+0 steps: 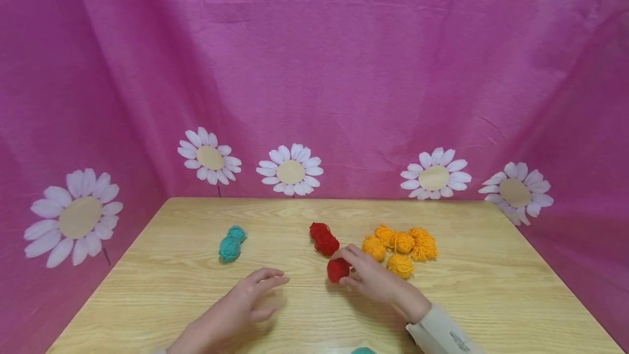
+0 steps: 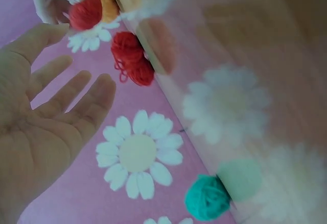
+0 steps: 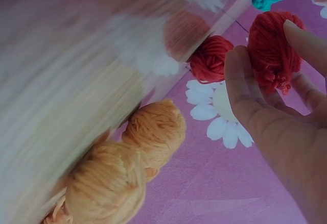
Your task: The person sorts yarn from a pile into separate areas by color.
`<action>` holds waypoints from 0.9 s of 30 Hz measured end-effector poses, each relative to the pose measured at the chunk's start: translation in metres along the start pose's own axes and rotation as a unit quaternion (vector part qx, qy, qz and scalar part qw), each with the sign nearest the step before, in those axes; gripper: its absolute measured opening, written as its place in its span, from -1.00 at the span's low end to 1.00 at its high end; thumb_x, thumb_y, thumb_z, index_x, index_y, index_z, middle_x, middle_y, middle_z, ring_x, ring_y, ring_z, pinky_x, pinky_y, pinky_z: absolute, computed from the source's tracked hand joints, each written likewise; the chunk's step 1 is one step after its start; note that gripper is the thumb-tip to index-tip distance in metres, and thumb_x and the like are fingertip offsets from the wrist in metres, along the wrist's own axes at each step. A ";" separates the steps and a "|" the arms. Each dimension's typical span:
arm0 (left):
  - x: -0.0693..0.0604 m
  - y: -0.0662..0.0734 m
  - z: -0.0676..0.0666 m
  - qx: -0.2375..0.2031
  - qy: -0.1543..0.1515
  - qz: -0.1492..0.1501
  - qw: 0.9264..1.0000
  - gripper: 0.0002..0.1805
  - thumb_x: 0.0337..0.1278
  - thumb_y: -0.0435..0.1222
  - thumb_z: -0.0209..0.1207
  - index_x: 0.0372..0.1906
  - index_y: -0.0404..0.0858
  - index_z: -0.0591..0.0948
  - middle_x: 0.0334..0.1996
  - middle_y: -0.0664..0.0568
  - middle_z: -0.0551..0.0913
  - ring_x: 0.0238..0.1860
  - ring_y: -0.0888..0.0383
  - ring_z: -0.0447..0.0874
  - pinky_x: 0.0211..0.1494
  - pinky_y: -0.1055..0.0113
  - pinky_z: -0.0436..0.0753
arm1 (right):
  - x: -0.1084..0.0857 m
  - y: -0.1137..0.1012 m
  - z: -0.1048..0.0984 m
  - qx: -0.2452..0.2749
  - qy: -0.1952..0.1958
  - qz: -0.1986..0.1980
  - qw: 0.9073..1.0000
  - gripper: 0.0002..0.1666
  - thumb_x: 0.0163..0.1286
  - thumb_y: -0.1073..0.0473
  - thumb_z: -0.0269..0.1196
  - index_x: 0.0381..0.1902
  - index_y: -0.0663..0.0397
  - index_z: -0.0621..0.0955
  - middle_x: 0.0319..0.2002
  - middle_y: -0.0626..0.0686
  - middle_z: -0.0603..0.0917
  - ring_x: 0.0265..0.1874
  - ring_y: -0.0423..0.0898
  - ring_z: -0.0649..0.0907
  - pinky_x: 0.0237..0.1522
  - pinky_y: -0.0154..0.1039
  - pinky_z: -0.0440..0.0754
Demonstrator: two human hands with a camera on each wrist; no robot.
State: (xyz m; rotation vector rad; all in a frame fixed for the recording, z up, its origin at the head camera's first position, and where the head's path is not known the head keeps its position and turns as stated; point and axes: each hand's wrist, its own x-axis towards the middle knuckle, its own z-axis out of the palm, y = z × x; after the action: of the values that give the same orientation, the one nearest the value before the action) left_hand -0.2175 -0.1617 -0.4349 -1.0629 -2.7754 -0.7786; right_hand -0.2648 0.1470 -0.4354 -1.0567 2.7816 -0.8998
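Observation:
My right hand (image 1: 366, 277) holds a ball of red yarn (image 1: 338, 270) between thumb and fingers, above the table near the middle. In the right wrist view the held ball (image 3: 276, 48) looks lifted off the surface. Just beyond it lies more red yarn (image 1: 324, 239), in what seem to be two small balls side by side. My left hand (image 1: 241, 305) hovers over the table to the left, fingers apart and nothing in them; the left wrist view shows its bare palm (image 2: 51, 132).
Several orange-yellow yarn balls (image 1: 400, 266) cluster right of the red ones. Two teal yarn balls (image 1: 231, 247) lie at the left. Another teal piece (image 1: 363, 350) shows at the bottom edge. The wooden table (image 1: 275, 217) meets a pink cloth (image 1: 344, 97) with daisies behind.

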 end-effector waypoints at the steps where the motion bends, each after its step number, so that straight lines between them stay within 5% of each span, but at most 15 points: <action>1: 0.000 0.002 0.000 -0.008 -0.012 -0.008 1.000 -0.50 0.23 -0.28 0.26 0.28 -0.13 0.52 0.25 -0.04 0.51 0.18 0.04 0.55 0.16 0.17 0.66 | 0.001 0.001 0.000 -0.001 0.001 -0.003 1.000 -0.55 0.32 0.30 0.29 0.15 0.05 0.46 0.05 0.04 0.53 -0.11 -0.10 0.56 -0.13 -0.37 0.67; 8: 0.000 0.017 -0.002 -0.063 -0.080 -0.062 0.993 -0.46 0.24 -0.20 0.26 0.32 0.03 0.48 0.30 0.09 0.45 0.23 0.06 0.47 0.18 0.19 0.65 | 0.008 0.005 0.000 -0.011 0.001 -0.008 1.000 -0.54 0.31 0.30 0.30 0.14 0.06 0.47 0.01 0.02 0.53 -0.12 -0.12 0.54 -0.10 -0.33 0.67; 13: -0.001 0.028 0.001 -0.072 -0.103 -0.068 0.990 -0.46 0.22 -0.16 0.27 0.31 0.10 0.48 0.30 0.14 0.45 0.24 0.10 0.44 0.19 0.22 0.65 | 0.013 0.008 0.000 -0.019 0.001 -0.006 1.000 -0.54 0.31 0.31 0.30 0.14 0.10 0.47 0.01 0.06 0.54 -0.11 -0.09 0.55 -0.07 -0.24 0.69; 27: -0.003 0.044 0.013 -0.043 -0.118 0.028 0.992 -0.48 0.27 -0.10 0.23 0.33 0.04 0.47 0.26 0.10 0.50 0.16 0.22 0.49 0.11 0.46 0.66 | 0.022 0.015 0.002 -0.032 0.009 -0.008 0.999 -0.55 0.31 0.32 0.29 0.14 0.13 0.47 -0.01 0.08 0.53 -0.11 -0.07 0.56 -0.05 -0.16 0.69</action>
State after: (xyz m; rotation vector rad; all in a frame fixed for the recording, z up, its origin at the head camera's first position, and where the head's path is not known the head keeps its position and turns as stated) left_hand -0.1856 -0.1299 -0.4278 -1.3231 -2.9104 -0.8230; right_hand -0.2903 0.1409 -0.4410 -1.0870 2.8379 -0.8320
